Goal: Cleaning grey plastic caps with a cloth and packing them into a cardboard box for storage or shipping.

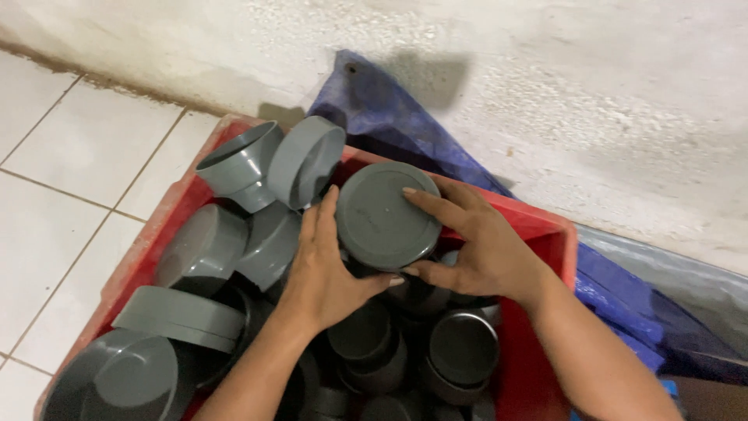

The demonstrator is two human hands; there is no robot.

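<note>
Grey cap (379,215) held between both hands above the red crate (557,234)

Its flat round face tilts up toward the camera. The left hand (323,269) cups its rim from seven o'clock, the right hand (475,245) from three o'clock, fingers spread and touching. More grey pipe fittings (269,164) lie heaped at ten o'clock.

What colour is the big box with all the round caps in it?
Red. The box shows best in the head view, its rim visible around the grey caps.
</note>
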